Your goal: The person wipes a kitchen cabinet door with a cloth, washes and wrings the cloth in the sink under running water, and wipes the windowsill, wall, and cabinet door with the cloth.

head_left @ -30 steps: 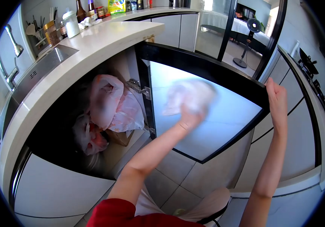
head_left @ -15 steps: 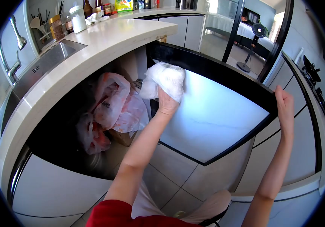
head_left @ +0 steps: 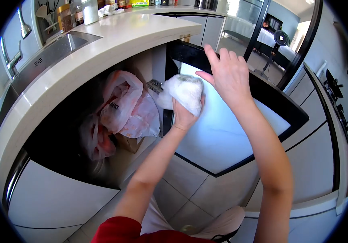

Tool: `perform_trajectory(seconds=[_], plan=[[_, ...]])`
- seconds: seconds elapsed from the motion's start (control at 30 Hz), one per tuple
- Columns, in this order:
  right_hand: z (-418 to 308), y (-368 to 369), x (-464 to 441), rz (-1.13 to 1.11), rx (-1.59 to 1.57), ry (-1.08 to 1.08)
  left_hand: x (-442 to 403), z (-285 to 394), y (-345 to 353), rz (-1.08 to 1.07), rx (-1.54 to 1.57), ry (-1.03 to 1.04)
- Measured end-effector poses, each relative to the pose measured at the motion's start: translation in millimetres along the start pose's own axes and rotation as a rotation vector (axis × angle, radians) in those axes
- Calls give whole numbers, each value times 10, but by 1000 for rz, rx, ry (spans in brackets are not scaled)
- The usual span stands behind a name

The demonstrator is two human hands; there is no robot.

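The left hand (head_left: 185, 116) squeezes a fluffy white cloth (head_left: 185, 92) beside the silver metal hinge (head_left: 154, 85) of a black-framed, shiny white door (head_left: 226, 137). The right hand's (head_left: 232, 79) grip is spread near the door's top. Wiping seems unfinished; how much is left cannot be told.

Dark lettering (head_left: 114, 106) on a plastic bag (head_left: 119, 115), too small to read

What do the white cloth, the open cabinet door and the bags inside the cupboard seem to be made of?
White cloth: soft fabric, perhaps cotton terry, judging by its fuzzy, folded surface.

Cabinet door: smooth, glossy pale panel, perhaps laminate or glass, since it shines; its black frame could be metal or plastic.

Bags: probably thin plastic, crinkled and translucent.
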State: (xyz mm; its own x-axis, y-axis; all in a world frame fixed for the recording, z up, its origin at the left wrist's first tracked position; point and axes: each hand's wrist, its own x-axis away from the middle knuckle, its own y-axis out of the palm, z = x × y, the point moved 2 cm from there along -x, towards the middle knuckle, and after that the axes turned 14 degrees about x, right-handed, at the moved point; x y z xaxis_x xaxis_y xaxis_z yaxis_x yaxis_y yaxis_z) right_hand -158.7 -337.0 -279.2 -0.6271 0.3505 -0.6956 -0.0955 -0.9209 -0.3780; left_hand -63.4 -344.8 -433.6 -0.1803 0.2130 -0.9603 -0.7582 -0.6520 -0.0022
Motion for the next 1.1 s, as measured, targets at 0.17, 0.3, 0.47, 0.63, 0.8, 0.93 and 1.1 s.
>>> perform_trajectory(seconds=[0.17, 0.3, 0.47, 0.63, 0.8, 0.93, 1.1], plan=[[-26, 78, -97, 108, 70, 78, -37, 50, -119, 172, 11, -92], [-45, 67, -126, 110, 97, 100, -498, -9, -100, 223, 200, -194], [-89, 60, -130, 128, 55, 129, -422, -155, -53, 120, -5, -128], [-90, 38, -155, 66, 0, 58, 117, -194, -49, -26, 3, -115], [-105, 22, -158, 24, -19, 73, 576, -270, -165, -127, 97, -178], [-114, 23, -159, 30, -16, 91, 268, -336, -389, -224, 61, -43], [-116, 18, -158, 43, -31, 92, -466, -222, -393, -21, -263, 140]])
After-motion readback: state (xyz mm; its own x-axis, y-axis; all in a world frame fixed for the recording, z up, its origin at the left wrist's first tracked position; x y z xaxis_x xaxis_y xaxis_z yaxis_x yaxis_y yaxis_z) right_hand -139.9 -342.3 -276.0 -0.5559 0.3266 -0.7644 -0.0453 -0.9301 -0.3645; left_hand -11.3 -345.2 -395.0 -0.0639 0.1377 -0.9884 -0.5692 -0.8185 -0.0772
